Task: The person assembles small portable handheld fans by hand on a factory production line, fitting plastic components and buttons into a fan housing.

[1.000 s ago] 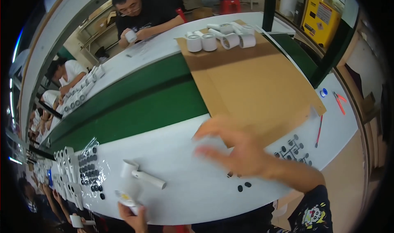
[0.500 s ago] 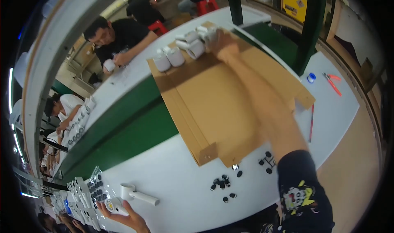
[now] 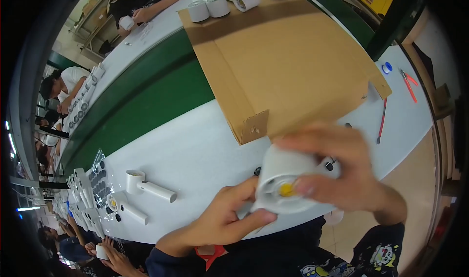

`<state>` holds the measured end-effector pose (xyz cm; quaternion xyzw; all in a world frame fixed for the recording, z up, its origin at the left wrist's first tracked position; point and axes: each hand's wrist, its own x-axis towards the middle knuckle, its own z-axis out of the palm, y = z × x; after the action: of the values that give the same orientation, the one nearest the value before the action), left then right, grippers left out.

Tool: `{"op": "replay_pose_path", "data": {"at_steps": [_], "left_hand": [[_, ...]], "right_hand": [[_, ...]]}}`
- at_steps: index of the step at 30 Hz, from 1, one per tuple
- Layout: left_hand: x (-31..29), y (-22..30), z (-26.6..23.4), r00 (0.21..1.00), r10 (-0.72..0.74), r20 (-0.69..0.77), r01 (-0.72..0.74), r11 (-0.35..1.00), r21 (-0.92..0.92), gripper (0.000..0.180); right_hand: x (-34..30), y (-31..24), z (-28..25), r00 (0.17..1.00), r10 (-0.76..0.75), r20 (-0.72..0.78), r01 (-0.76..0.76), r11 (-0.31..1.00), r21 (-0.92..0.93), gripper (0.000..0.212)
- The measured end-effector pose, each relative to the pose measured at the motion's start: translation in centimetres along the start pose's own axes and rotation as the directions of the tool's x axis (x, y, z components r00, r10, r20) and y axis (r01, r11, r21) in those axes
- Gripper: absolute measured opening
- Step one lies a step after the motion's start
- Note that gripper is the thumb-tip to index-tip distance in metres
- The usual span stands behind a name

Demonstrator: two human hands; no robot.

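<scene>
A white round fan-like housing (image 3: 282, 164) with a yellow centre is held close in front of me, its vaned face tilted toward me. My left hand (image 3: 227, 213) grips its lower left side between thumb and fingers. My right hand (image 3: 344, 167) wraps its top and right side, slightly blurred, the thumb on the face beside the yellow centre. To the left on the white table lie a white handled fan-like unit (image 3: 159, 191) and another unit (image 3: 133, 213) with a yellow centre. Small black parts (image 3: 330, 165) show behind my right hand, partly hidden.
A large cardboard sheet (image 3: 288, 57) crosses the green belt (image 3: 146, 96), with several white housings (image 3: 217, 6) at its far edge. At right lie pliers (image 3: 409, 85), a blue-edged spool (image 3: 387, 68) and a red screwdriver-like tool (image 3: 382, 120). Co-workers sit along the left.
My right hand has come back from the housings at the cardboard's far edge. My left hand has left the unit at lower left; both hands now hold one housing. The view has shifted.
</scene>
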<state>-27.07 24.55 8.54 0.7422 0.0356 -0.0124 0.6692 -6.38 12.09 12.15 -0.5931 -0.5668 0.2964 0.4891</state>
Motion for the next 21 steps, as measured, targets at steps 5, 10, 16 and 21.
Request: {"op": "replay_pose_path", "data": {"at_steps": [5,10,16,21], "left_hand": [[-1.8,-4.0,1.2,0.911,-0.093,-0.401,-0.1,0.895,-0.435,0.033],[-2.7,-7.1,0.1,0.879,-0.129,-0.458,-0.168,0.817,-0.552,0.033],[-2.4,-6.7,0.4,0.912,-0.247,-0.328,-0.037,0.747,-0.664,0.034],[-2.6,-7.0,0.4,0.935,-0.201,-0.292,-0.017,0.797,-0.603,0.037]], "right_hand": [[-3.7,5.6,2.8,0.963,0.128,-0.237,-0.118,0.992,0.054,0.027],[-3.5,7.8,4.0,0.995,-0.096,0.018,0.087,0.788,-0.609,0.015],[-2.5,7.4,5.4,0.984,-0.171,-0.052,0.111,0.813,-0.572,0.018],[-0.2,4.6,9.9,0.887,-0.455,-0.078,0.361,0.788,-0.499,0.027]]}}
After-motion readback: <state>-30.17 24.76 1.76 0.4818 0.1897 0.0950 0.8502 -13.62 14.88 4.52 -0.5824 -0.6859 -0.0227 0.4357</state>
